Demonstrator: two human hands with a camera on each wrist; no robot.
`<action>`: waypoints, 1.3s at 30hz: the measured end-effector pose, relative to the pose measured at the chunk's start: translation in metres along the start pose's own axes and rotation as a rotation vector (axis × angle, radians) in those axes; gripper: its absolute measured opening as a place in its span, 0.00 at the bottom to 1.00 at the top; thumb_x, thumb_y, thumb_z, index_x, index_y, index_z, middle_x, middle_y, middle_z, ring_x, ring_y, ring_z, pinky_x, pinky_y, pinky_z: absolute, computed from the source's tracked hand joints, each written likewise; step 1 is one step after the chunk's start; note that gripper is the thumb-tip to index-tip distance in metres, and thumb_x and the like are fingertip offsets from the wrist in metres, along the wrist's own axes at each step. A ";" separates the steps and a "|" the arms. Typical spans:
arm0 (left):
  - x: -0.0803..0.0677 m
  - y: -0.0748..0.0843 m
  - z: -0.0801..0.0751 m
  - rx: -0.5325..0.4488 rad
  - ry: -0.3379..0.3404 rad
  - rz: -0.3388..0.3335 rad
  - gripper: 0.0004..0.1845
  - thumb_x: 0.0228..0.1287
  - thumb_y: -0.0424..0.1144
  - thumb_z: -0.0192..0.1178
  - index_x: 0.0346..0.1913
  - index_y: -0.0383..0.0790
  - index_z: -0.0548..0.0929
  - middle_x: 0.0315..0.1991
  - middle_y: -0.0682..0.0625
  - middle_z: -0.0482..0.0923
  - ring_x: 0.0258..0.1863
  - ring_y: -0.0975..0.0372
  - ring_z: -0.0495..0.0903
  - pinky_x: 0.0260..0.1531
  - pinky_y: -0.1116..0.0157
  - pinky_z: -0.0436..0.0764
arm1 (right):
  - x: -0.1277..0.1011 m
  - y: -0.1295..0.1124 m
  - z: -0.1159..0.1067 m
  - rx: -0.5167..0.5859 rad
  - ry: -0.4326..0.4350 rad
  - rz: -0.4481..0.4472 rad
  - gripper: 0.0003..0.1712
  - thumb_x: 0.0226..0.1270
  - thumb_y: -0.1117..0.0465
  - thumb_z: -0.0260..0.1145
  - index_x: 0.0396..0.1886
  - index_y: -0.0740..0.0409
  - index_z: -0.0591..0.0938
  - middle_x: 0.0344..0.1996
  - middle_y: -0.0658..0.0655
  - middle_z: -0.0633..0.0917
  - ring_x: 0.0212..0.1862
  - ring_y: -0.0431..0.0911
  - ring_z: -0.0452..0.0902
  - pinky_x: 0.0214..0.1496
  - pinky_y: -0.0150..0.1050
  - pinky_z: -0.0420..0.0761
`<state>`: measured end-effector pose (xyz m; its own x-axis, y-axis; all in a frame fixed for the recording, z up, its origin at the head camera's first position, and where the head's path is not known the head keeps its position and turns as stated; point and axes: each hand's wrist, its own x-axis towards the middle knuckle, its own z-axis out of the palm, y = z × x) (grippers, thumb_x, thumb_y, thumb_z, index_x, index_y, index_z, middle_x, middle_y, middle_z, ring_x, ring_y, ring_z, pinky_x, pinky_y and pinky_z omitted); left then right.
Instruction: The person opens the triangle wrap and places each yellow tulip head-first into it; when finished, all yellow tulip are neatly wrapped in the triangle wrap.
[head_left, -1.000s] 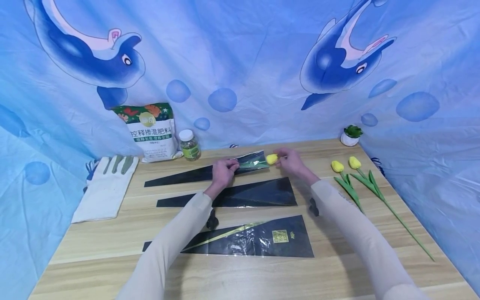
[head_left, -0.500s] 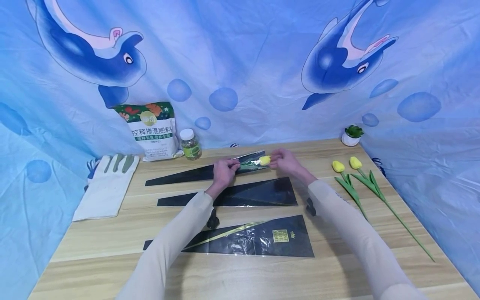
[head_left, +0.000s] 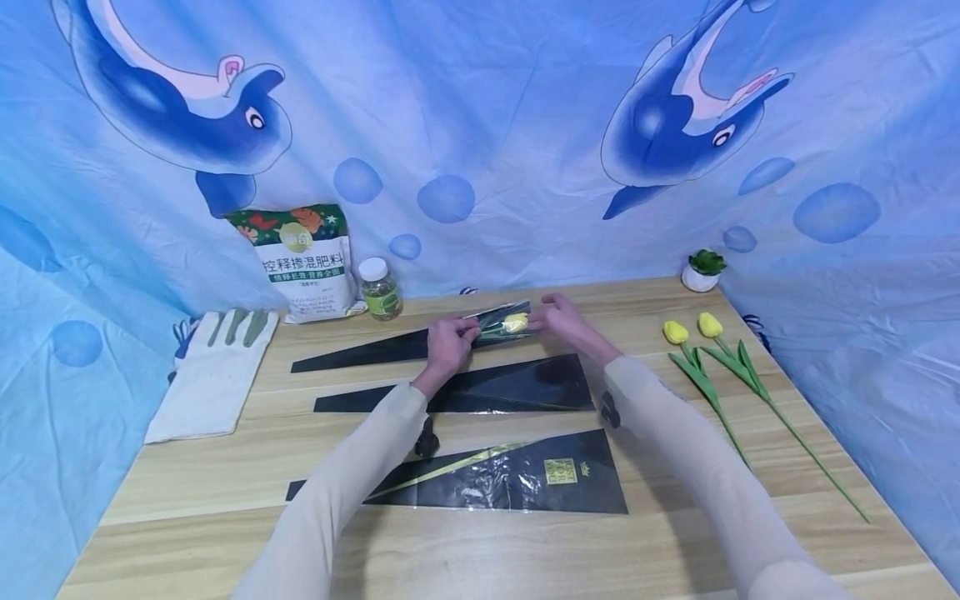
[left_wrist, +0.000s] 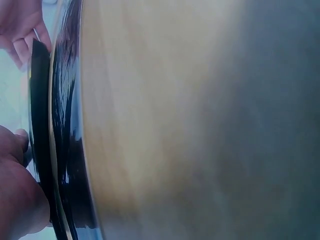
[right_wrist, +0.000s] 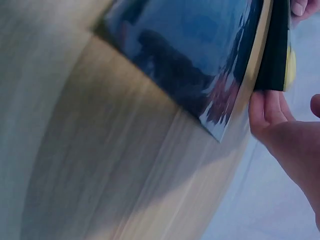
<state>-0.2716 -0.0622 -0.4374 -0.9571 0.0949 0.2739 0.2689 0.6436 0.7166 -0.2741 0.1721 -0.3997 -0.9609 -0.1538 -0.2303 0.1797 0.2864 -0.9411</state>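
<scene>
A long black plastic flower sleeve (head_left: 375, 350) lies along the far side of the wooden table (head_left: 187, 475). My left hand (head_left: 448, 340) grips it about the middle. A yellow tulip head (head_left: 515, 322) sits just inside the sleeve's wide, clear mouth, its green stem running down the sleeve. My right hand (head_left: 561, 321) holds that mouth with its fingertips, right beside the flower. In the left wrist view the left hand (left_wrist: 15, 195) clasps the sleeve (left_wrist: 40, 125). In the right wrist view the right hand's fingers (right_wrist: 265, 107) touch the sleeve's corner (right_wrist: 275, 50) next to the yellow head (right_wrist: 290, 65).
Two more black sleeves (head_left: 480, 387) (head_left: 510, 483) lie nearer me. Two yellow tulips (head_left: 693, 333) rest at the right. At the back stand a fertiliser bag (head_left: 307, 262), a small jar (head_left: 378, 289) and a tiny potted plant (head_left: 702, 271). White gloves (head_left: 217, 367) lie at the left.
The right hand has pushed the tulip leftwards. Its yellow head went from outside the sleeve's mouth to inside it. The left hand kept its grip in place.
</scene>
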 end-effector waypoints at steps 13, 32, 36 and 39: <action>0.002 0.004 0.002 -0.028 -0.004 0.010 0.08 0.66 0.35 0.68 0.45 0.38 0.90 0.47 0.45 0.87 0.54 0.51 0.82 0.55 0.54 0.79 | 0.002 -0.009 0.010 0.081 0.010 0.029 0.37 0.75 0.65 0.49 0.75 0.74 0.46 0.59 0.72 0.78 0.62 0.61 0.75 0.72 0.51 0.63; 0.005 0.005 0.007 -0.035 0.024 0.013 0.07 0.65 0.36 0.69 0.44 0.40 0.91 0.46 0.48 0.87 0.56 0.52 0.81 0.59 0.55 0.77 | 0.003 -0.008 0.007 0.080 0.022 0.019 0.39 0.73 0.65 0.53 0.77 0.71 0.48 0.62 0.70 0.77 0.61 0.60 0.75 0.74 0.52 0.60; 0.005 0.004 0.007 -0.025 0.018 0.019 0.07 0.65 0.37 0.69 0.44 0.41 0.91 0.47 0.49 0.87 0.59 0.52 0.79 0.63 0.55 0.73 | 0.002 -0.006 0.005 0.104 0.070 0.006 0.43 0.71 0.68 0.59 0.77 0.71 0.47 0.61 0.73 0.75 0.58 0.61 0.77 0.67 0.48 0.71; 0.006 0.004 0.006 -0.030 0.013 0.028 0.08 0.65 0.37 0.69 0.44 0.40 0.91 0.48 0.48 0.87 0.62 0.51 0.77 0.64 0.55 0.71 | -0.001 -0.005 0.000 0.131 0.090 -0.018 0.45 0.71 0.67 0.62 0.78 0.69 0.47 0.58 0.72 0.77 0.57 0.61 0.78 0.64 0.47 0.75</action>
<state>-0.2772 -0.0541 -0.4364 -0.9476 0.1023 0.3027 0.2991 0.6176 0.7274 -0.2744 0.1711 -0.3943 -0.9781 -0.0702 -0.1957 0.1829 0.1572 -0.9705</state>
